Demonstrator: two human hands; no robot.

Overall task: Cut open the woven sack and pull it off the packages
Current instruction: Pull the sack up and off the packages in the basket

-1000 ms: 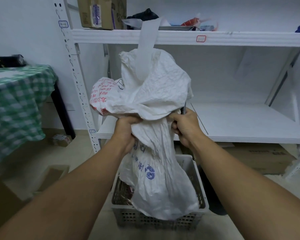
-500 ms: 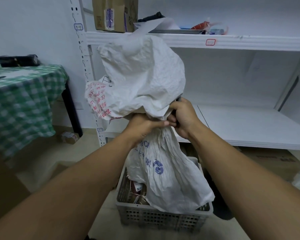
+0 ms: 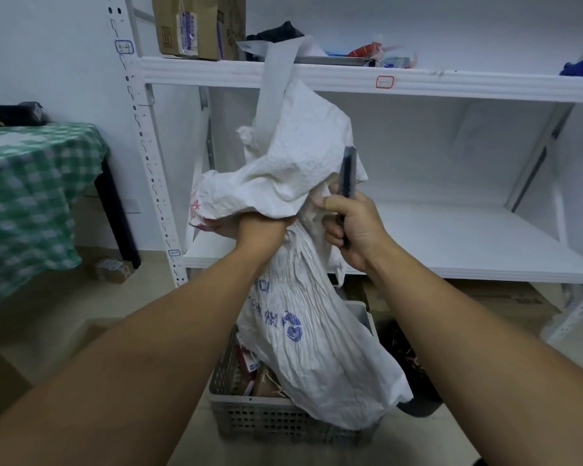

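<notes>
A crumpled white woven sack point(image 3: 303, 324) with blue and red print hangs upright over a grey plastic crate point(image 3: 260, 412). My left hand point(image 3: 260, 230) is clenched around the sack's bunched middle, its fingers hidden under a fold of the sack. My right hand point(image 3: 354, 227) is just right of it, gripping a dark utility knife point(image 3: 348, 173) that points upward, with the fingertips touching the sack. Several packages point(image 3: 253, 375) show in the crate under the sack's lower end.
A white metal shelf rack point(image 3: 418, 85) stands right behind the sack, with cardboard boxes point(image 3: 196, 25) on top. A table with a green checked cloth point(image 3: 31, 190) is at the left. A dark bin point(image 3: 414, 375) sits right of the crate. Cardboard lies on the floor at the left.
The upper sack has flopped down over my left hand. My right hand has shifted a little to the right, and the knife now stands out clearly above it.
</notes>
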